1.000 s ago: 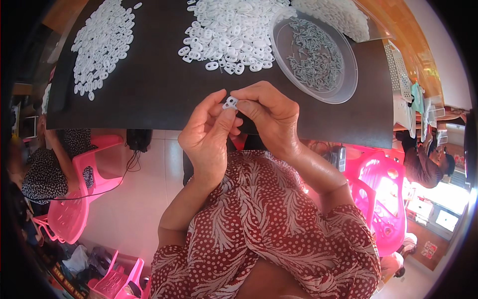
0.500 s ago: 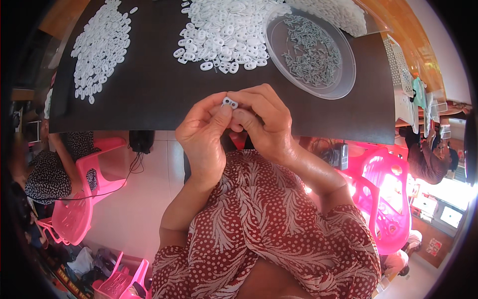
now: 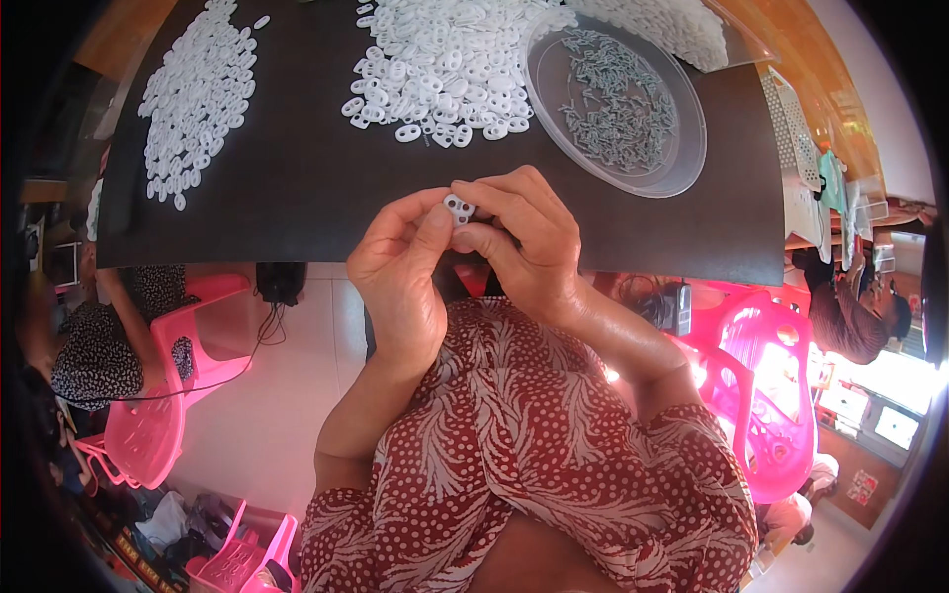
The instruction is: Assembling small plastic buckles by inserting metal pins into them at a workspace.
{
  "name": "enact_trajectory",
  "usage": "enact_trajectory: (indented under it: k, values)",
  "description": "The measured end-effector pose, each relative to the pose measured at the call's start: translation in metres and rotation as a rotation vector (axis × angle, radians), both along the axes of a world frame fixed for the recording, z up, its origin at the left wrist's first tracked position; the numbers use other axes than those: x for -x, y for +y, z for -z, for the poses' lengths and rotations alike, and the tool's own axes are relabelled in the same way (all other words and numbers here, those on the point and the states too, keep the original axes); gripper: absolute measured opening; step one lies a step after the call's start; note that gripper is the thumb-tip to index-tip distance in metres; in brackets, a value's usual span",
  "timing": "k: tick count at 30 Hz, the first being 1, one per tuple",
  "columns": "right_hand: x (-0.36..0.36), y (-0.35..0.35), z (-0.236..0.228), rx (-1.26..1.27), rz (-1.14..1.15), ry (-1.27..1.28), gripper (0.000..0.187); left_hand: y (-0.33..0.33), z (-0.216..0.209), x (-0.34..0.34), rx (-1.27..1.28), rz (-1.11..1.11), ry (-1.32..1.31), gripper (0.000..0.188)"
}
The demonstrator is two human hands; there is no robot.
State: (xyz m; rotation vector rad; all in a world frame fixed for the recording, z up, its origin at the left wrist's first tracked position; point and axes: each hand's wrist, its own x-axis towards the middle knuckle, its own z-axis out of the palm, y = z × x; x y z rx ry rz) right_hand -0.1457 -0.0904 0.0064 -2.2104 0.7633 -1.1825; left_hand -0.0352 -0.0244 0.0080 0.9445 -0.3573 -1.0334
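A small white oval plastic piece with two holes [image 3: 457,206] is pinched between my two hands, just past the near edge of the dark table. My left hand [image 3: 400,277] has its thumb and fingertips on the piece's left side. From the right, my right hand [image 3: 539,237] grips it between thumb and curled fingers, which hide part of it. Beyond the hands a large heap of similar white pieces [image 3: 450,74] lies on the table. To its right stands a clear round tub [image 3: 692,148] with many small grey-green screw-like parts [image 3: 623,109].
More white oval pieces [image 3: 198,99] spread over the table's [image 3: 297,198] left side. Whitish small parts [image 3: 662,30] fill a container at the far right. Pink plastic chairs [image 3: 148,425] stand at left and right, and other people sit nearby.
The white piece has turned and tilted slightly between my fingers. Both hands have shifted their fingertips a little and otherwise stay in place.
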Motion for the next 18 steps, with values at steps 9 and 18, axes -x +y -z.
enact_trajectory:
  k: [9, 18]
  values:
    - [-0.0007, 0.0008, -0.0035, -0.013, -0.052, 0.007, 0.036, 0.0042, 0.0011, -0.0044, -0.010, -0.009, -0.032, 0.016]
    - [-0.0037, 0.0021, -0.0061, -0.037, -0.092, -0.009, 0.034, 0.0070, 0.0099, -0.0066, 0.122, 0.015, -0.197, 0.024]
